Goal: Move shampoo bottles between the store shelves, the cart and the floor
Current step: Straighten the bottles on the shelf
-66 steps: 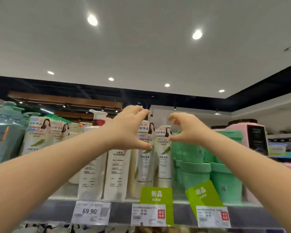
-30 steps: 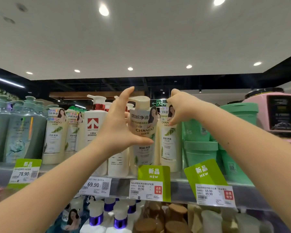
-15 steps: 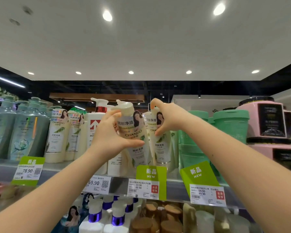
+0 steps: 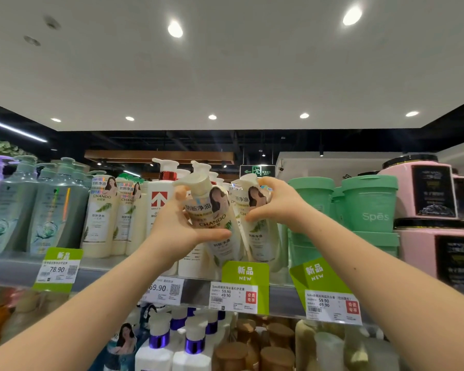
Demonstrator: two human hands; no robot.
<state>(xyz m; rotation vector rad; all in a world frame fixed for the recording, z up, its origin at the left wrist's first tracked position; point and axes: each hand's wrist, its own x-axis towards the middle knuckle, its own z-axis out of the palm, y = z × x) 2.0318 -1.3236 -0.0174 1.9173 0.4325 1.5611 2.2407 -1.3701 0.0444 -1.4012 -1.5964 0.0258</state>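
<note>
Tight up here: the left cream bottle (image 4: 212,210) and right cream bottle (image 4: 257,231) touch, no gap between. White pump bottle (image 4: 158,207) crowds your left hand (image 4: 177,223), green tubs (image 4: 367,204) stand near your right hand (image 4: 279,204). Open air above the pumps and toward you; NEW tags (image 4: 245,273) stick up along the shelf edge (image 4: 281,293).

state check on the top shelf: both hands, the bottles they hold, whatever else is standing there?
left hand: gripping left bottle
left bottle: tilted, pump cap on
right hand: gripping right bottle near its top
right bottle: tilted, pump cap on
grey-green bottles: upright on shelf
green tubs: stacked, lidded
</note>
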